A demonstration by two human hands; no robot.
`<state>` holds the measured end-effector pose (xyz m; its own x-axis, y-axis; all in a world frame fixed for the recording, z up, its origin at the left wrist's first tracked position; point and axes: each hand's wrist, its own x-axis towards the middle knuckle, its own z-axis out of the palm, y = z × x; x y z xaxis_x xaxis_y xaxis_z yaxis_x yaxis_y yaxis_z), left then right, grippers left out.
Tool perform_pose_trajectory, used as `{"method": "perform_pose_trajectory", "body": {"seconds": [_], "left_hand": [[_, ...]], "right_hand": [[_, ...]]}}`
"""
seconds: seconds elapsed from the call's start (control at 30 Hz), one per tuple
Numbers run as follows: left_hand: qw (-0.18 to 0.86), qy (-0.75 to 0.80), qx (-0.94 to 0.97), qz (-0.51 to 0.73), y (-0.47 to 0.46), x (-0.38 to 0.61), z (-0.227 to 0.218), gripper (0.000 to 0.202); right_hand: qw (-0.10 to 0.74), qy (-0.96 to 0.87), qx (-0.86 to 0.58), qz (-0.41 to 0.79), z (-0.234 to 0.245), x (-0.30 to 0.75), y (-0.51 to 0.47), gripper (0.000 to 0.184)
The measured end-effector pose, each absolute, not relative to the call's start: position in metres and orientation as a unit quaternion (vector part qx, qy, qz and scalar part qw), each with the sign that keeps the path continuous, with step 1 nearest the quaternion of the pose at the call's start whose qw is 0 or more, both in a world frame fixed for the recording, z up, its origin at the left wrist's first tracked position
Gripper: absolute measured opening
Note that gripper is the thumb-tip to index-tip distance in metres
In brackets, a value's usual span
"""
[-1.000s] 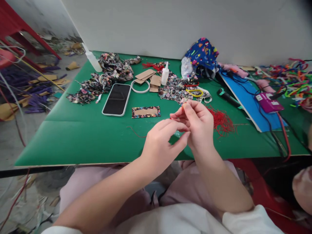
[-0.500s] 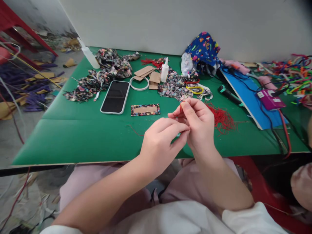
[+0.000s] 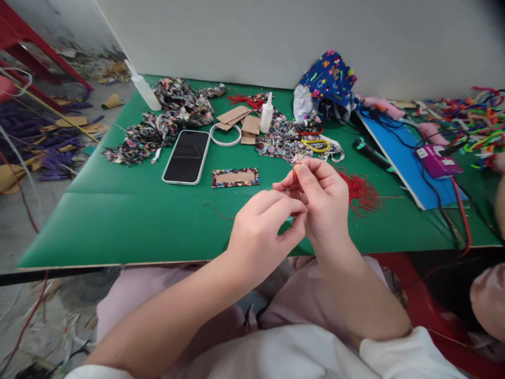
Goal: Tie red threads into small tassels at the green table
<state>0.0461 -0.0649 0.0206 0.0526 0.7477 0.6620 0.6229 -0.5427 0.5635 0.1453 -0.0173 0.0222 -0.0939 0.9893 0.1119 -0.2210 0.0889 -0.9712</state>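
My left hand (image 3: 260, 229) and my right hand (image 3: 325, 202) meet above the near edge of the green table (image 3: 118, 221). Both are closed in a pinch on a small red thread piece (image 3: 295, 168), whose tip shows at the fingertips of my right hand. A loose pile of red threads (image 3: 361, 192) lies on the table just right of my right hand. A fabric-covered cardboard rectangle (image 3: 235, 178) lies just beyond my left hand.
A phone (image 3: 187, 156) lies face up left of centre, with floral fabric scraps (image 3: 158, 129), a white ring (image 3: 225, 135), cardboard pieces (image 3: 240, 121) and two glue bottles (image 3: 267, 113) behind. A blue board (image 3: 398, 158), purple device (image 3: 437, 160) and cables sit right.
The view has shifted slightly downward. My hands stay together at the same spot, with only small finger movements on the red thread.
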Motion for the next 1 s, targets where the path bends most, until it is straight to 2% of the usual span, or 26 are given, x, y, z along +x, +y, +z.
{"method": "perform_pose_trajectory", "body": {"seconds": [0.5, 1.0], "left_hand": [[0.008, 0.455, 0.729, 0.511, -0.0655, 0.0457, 0.0131, 0.009], [-0.040, 0.458, 0.755, 0.467, -0.0633, 0.0451, 0.0135, 0.013]], "right_hand": [[0.540, -0.484, -0.386, 0.570, 0.0206, 0.1443, -0.0167, 0.015], [0.534, -0.500, -0.396, 0.555, 0.0162, 0.1418, -0.0156, 0.016]]}}
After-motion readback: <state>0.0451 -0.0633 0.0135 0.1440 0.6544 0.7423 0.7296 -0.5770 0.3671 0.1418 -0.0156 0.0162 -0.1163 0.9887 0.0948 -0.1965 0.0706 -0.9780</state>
